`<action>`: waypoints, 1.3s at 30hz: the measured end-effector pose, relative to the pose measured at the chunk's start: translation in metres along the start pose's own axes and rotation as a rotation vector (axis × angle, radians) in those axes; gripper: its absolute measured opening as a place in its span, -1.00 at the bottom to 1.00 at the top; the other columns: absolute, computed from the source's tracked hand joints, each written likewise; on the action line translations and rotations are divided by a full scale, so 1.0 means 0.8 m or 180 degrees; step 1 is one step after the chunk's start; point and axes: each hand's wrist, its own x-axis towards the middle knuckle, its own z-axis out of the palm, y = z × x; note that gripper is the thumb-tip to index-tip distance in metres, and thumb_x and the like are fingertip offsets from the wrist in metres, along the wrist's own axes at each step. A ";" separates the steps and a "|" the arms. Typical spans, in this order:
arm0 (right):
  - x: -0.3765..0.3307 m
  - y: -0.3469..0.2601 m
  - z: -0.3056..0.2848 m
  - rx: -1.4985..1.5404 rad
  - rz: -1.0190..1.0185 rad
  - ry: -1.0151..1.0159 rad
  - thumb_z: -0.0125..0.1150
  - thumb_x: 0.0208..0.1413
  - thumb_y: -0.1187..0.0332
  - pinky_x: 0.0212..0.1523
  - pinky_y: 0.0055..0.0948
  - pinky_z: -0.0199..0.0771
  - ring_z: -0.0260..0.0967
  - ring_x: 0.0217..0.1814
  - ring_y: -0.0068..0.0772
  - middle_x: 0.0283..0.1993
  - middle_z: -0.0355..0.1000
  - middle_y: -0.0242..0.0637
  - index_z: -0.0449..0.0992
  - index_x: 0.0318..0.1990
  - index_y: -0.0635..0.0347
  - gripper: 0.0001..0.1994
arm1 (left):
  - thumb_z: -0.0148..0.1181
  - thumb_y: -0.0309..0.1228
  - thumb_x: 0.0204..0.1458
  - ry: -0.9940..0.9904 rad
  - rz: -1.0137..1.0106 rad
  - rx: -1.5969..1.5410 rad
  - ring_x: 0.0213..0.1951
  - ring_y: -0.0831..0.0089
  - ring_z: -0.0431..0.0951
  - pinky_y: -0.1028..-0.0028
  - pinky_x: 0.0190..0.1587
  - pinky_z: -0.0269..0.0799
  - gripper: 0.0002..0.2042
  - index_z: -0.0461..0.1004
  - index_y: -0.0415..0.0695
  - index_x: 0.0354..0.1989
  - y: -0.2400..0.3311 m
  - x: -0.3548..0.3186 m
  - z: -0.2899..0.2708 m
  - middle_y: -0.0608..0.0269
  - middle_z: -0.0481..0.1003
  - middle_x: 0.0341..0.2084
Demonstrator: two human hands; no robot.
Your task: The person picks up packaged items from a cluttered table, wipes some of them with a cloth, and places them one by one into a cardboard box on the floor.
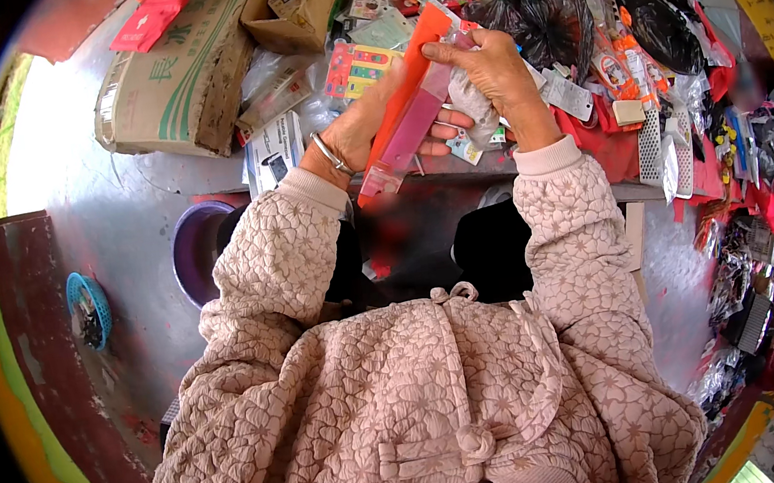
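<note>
We judge the step as two-handed handling of a pink-orange pack (410, 126), raised between the hands, left of a black bag (546, 25). Left hand (362, 122): half open, fingers behind the pack. Right hand (503, 74): thumb apparently pinching its upper part, fingers curled round a pale wad (470, 103). Next move likely calls for steady left support.
</note>
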 end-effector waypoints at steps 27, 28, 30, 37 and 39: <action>-0.013 -0.014 0.035 -0.0753 -0.2045 0.1360 0.08 0.00 0.32 -0.43 -0.33 0.34 0.35 -0.48 -0.17 -0.49 0.36 -0.21 0.37 -0.41 0.19 -0.87 | -0.23 -0.50 0.06 0.1286 0.0932 0.0032 0.04 0.26 0.32 0.34 0.12 0.20 -0.63 0.11 -0.31 0.08 0.002 0.023 -0.008 0.00 0.28 0.02; -0.023 0.002 0.061 -0.0747 -0.2165 0.0964 0.07 0.00 0.30 -0.44 -0.30 0.35 0.36 -0.46 -0.16 -0.47 0.36 -0.24 0.34 -0.38 0.17 -0.86 | -0.22 -0.50 0.06 0.1541 0.0821 -0.0037 0.03 0.27 0.33 0.34 0.12 0.19 -0.64 0.13 -0.30 0.07 0.001 0.027 -0.009 0.01 0.28 0.01; -0.050 0.006 0.094 -0.1401 -0.2290 0.0359 0.07 0.01 0.28 -0.44 -0.32 0.34 0.32 -0.41 -0.10 -0.47 0.31 -0.24 0.29 -0.43 0.15 -0.83 | -0.22 -0.50 0.07 0.1193 0.1253 -0.0006 0.02 0.27 0.33 0.34 0.11 0.20 -0.64 0.12 -0.30 0.07 0.003 0.023 -0.030 0.03 0.29 0.01; -0.018 -0.002 -0.019 -0.1403 -0.0468 -0.0220 0.10 -0.02 0.16 -0.51 -0.50 0.22 0.24 -0.59 -0.53 -0.63 0.33 -0.32 0.46 -0.55 0.24 -0.71 | -0.33 -0.48 0.13 0.0747 0.2145 -0.0267 0.20 0.18 0.09 0.28 0.22 0.01 -0.60 -0.05 -0.31 0.15 0.047 -0.007 -0.031 -0.05 0.16 0.11; -0.004 -0.004 -0.035 -0.0638 -0.0288 -0.0299 0.06 0.02 0.14 -0.52 -0.55 0.21 0.24 -0.58 -0.59 -0.62 0.32 -0.39 0.46 -0.53 0.24 -0.68 | -0.33 -0.48 0.13 0.0241 0.1932 -0.0530 0.20 0.18 0.08 0.28 0.22 0.02 -0.59 -0.06 -0.31 0.17 0.047 -0.005 -0.034 -0.05 0.16 0.11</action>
